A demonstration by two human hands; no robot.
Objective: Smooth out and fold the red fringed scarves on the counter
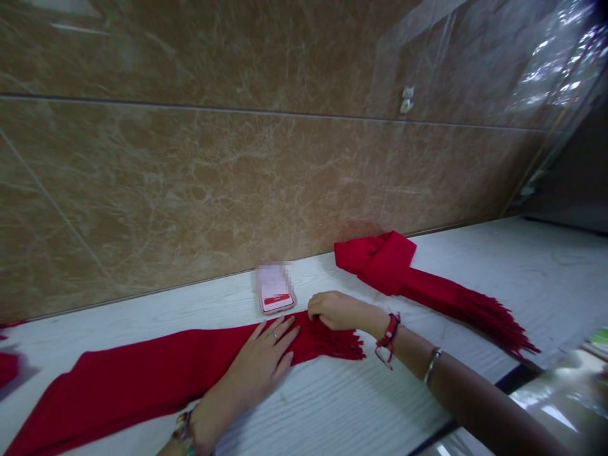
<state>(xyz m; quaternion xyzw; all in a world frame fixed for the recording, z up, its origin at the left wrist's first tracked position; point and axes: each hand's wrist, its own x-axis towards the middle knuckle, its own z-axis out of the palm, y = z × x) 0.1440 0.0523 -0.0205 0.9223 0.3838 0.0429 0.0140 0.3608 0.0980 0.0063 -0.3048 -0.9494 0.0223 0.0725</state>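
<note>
A long red scarf (142, 373), folded lengthwise, lies across the white tabletop, its fringe toward the right. My left hand (263, 354) rests flat on it near the fringed end, fingers stretched out, a ring on one finger. Just right of that, my right hand (335, 309) is closed at the scarf's upper edge where the fringe begins. Its fingers pinch the cloth there, though the fingertips are partly hidden. Farther right lies a second red scarf (380, 259), folded over itself in a loop, its fringed tail stretching down to the right.
A phone (275, 291) with a lit screen lies between the scarf and the wall. The white wood-grain table (370, 392) meets a brown marble-tiled wall (213, 183) along its back edge. Part of another red cloth (7, 367) shows at the far left. A dark gap runs at the table's front right.
</note>
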